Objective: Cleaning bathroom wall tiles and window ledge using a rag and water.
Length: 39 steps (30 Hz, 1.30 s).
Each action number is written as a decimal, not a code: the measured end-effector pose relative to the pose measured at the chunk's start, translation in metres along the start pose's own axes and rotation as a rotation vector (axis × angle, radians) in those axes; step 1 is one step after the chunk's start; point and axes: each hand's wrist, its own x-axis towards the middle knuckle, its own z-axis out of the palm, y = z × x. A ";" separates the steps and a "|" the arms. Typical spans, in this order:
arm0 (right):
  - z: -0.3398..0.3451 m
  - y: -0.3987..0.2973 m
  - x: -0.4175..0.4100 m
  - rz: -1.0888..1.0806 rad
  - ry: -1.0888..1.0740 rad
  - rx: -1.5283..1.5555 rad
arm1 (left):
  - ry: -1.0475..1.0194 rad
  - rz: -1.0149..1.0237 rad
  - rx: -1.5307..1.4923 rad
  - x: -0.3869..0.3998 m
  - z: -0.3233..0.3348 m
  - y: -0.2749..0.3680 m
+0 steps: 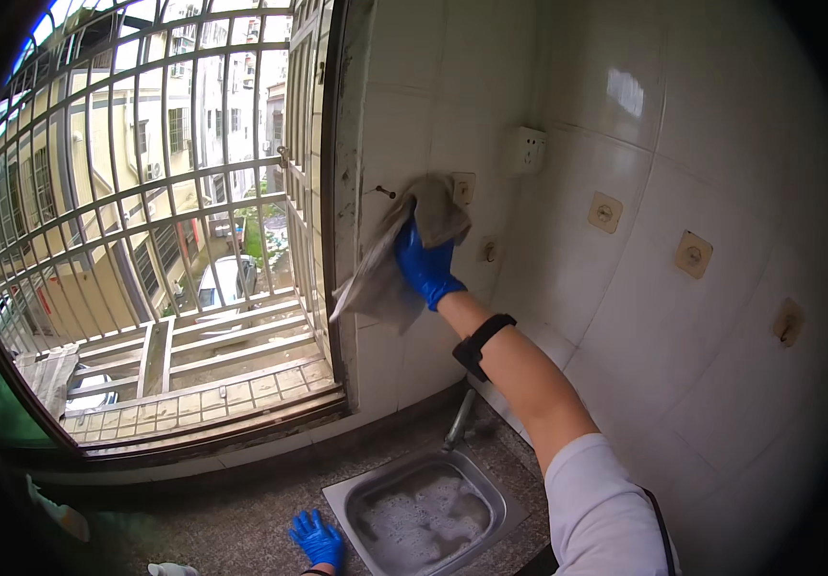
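My right hand (425, 259), in a blue glove, holds a grey cloth (439, 209) up against the white wall tiles (399, 129) beside the window. The cloth hangs down to the left of the hand, its edge blurred. Below, my left hand (317, 540), also gloved in blue, rests palm down with fingers spread on the speckled stone counter (227, 518). It lies just left of a steel sink (511, 515) that holds foamy water (421, 525). A metal faucet (461, 417) rises at the sink's back corner.
A barred window (169, 173) takes up the left side. A bolt (385, 191) juts from the wall near the cloth. Adhesive hooks (605, 212) and a power socket (531, 150) are fixed to the tiles. Bottles (61, 515) stand on the counter at lower left.
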 end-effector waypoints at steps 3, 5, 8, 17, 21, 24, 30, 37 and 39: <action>-0.001 0.007 0.071 0.170 0.225 -0.103 | 0.002 -0.081 -0.221 0.006 0.019 -0.002; -0.002 -0.012 0.075 0.330 0.224 0.069 | -0.007 -0.086 -0.228 0.000 0.038 -0.013; 0.009 -0.021 0.045 0.375 0.234 0.122 | -0.002 -0.079 -0.247 0.003 0.040 -0.012; -0.021 0.032 0.113 0.599 -0.371 -0.498 | 0.022 -0.033 -0.240 0.005 0.048 -0.010; 0.024 -0.011 -0.010 0.104 0.036 -0.315 | -0.016 0.040 -0.067 0.006 0.032 -0.004; 0.028 -0.057 -0.069 0.111 -0.383 -0.193 | 0.040 -0.007 -0.047 -0.006 0.031 -0.019; 0.037 -0.035 0.006 0.412 0.173 0.464 | -0.014 -0.001 -0.026 0.003 0.031 -0.004; 0.052 -0.056 -0.030 0.403 -0.036 0.530 | -0.005 0.007 -0.034 0.005 0.028 -0.004; 0.034 -0.060 -0.065 0.184 -0.153 0.422 | 0.029 -0.019 -0.027 0.001 0.031 -0.015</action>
